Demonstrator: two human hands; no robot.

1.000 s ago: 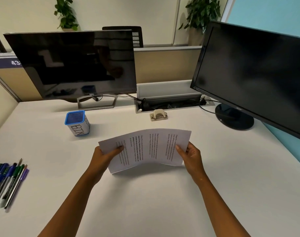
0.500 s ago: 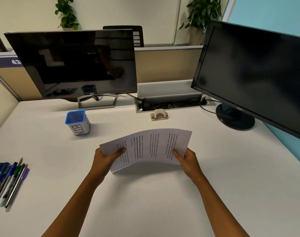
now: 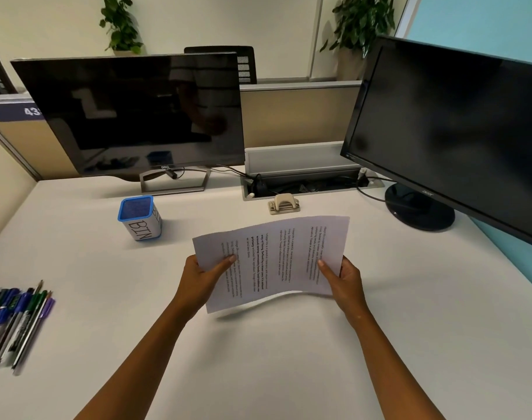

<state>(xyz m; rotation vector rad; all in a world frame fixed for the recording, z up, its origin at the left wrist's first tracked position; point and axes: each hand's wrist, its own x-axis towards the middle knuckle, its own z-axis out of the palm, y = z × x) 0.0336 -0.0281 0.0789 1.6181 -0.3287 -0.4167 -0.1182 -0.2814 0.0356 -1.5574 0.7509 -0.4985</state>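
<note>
A white sheet of printed paper (image 3: 273,259) is held above the white desk (image 3: 258,359), bowed upward in the middle, with its text lines running sideways. My left hand (image 3: 199,283) pinches its left edge, thumb on top and fingers hidden below. My right hand (image 3: 343,283) pinches the right edge the same way. The sheet's near edge curls and casts a shadow on the desk.
A small blue-rimmed cup labelled BIN (image 3: 140,218) stands to the left behind the paper. Several pens and markers (image 3: 13,322) lie at the left edge. Two dark monitors (image 3: 137,116) (image 3: 458,134) stand at the back, with a cable tray (image 3: 301,177) and a beige clip (image 3: 284,203) between them.
Both hands have drawn the paper slightly nearer and a little closer together, so the sheet bows more and its near edge waves.
</note>
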